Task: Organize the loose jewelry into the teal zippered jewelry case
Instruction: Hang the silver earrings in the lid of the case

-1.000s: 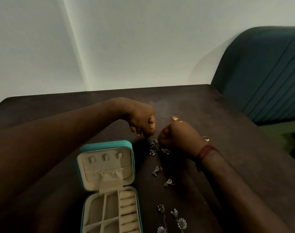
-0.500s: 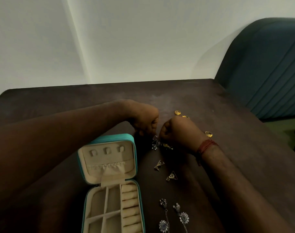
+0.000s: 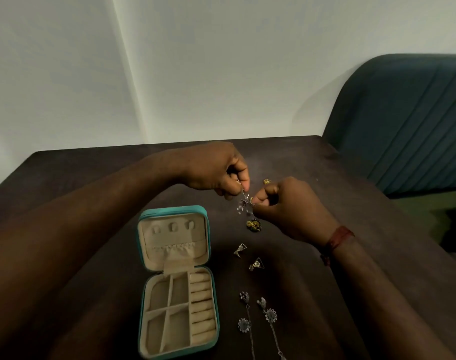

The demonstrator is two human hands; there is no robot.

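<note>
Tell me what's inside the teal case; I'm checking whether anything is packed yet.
The teal case shows only beige dividers, ring rolls and a lid pocket; no jewelry visible. Inside the gathered pocket is hidden.

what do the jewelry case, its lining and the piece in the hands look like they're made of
Jewelry case: teal shell, likely faux leather or coated fabric; smooth, matte rim.
Lining: beige, soft and matte, velvet-like; the gathered pocket suggests fabric.
Dangling earring, pinched by the left hand and right hand: silver-toned metal by its bright glints; actual metal unclear.
</note>
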